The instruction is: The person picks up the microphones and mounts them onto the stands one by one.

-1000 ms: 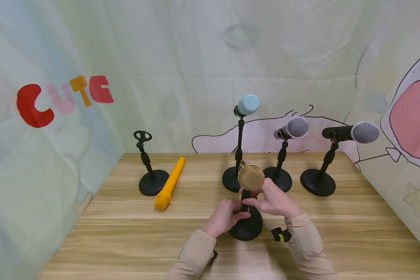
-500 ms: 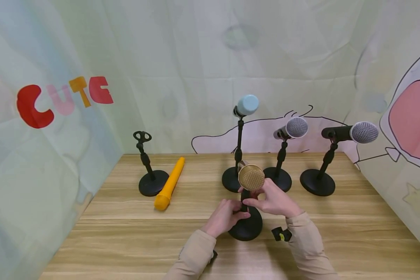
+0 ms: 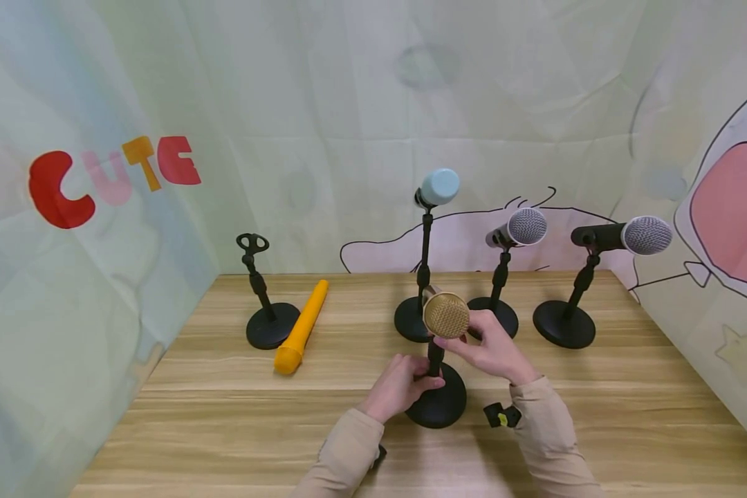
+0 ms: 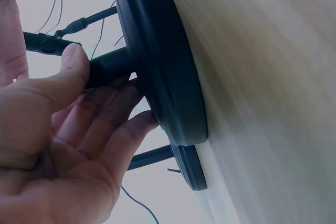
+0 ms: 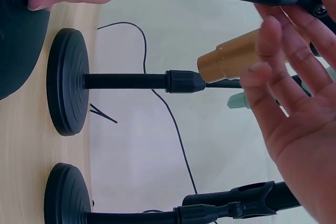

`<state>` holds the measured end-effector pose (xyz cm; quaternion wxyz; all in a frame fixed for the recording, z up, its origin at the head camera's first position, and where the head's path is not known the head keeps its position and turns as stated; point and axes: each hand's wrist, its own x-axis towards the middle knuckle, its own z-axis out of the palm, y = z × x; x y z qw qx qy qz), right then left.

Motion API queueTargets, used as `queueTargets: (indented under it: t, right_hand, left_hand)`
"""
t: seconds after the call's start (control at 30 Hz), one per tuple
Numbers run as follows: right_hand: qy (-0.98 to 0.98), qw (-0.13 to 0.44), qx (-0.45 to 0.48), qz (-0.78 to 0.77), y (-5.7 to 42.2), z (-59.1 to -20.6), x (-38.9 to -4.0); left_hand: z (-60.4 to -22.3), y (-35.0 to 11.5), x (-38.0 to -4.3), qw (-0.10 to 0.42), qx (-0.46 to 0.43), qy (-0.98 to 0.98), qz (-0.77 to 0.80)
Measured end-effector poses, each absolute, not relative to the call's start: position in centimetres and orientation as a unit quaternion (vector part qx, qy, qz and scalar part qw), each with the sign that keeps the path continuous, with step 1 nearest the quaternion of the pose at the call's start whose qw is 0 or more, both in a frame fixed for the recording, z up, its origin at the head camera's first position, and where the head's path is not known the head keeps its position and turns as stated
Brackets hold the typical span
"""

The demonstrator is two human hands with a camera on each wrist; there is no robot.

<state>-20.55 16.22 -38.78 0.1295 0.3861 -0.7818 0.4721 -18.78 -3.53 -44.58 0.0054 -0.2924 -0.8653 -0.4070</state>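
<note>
A gold microphone (image 3: 446,315) sits tilted at the top of a black microphone stand (image 3: 437,408), its mesh head facing me. Low on that stand, my left hand (image 3: 400,387) grips the pole just above the round base; the left wrist view has its thumb and fingers about the pole, some fingertips against the base (image 4: 163,61). Higher up, my right hand (image 3: 492,349) holds the stand near its upper joint (image 5: 315,9), thumb and fingers on either side. In the right wrist view its curled fingers lie beside the gold microphone's body (image 5: 231,59), partly hiding it.
Behind stand a light blue microphone (image 3: 440,187) and two silver-headed microphones (image 3: 527,227) on black stands. At left are a stand with a bare clip (image 3: 253,242) and an orange microphone (image 3: 301,328) lying on the wooden table (image 3: 224,429). A small black object (image 3: 501,416) lies near my right sleeve.
My right hand has shifted up the stand from the pole toward the joint beneath the gold microphone. The left hand keeps its grip low on the pole, and the stand stays in place.
</note>
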Motion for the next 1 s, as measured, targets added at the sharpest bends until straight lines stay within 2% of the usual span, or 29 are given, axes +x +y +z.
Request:
queueTargets:
  t: [0.43, 0.73, 1.0]
  right_hand:
    - [-0.733, 0.219, 0.419, 0.489, 15.7, -39.0, -20.9]
    - [-0.719, 0.216, 0.398, 0.528, 15.1, -38.4, -20.7]
    - [-0.711, 0.263, 0.386, 0.526, 14.7, -36.2, -20.7]
  left_hand:
    - [-44.6, -3.6, -18.7, 0.011, -0.292, -0.867, -0.403]
    - [-44.5, -3.5, -18.7, 0.01, -0.289, -0.869, -0.401]
    - [-44.6, -3.4, -18.8, 0.004, -0.279, -0.873, -0.4]
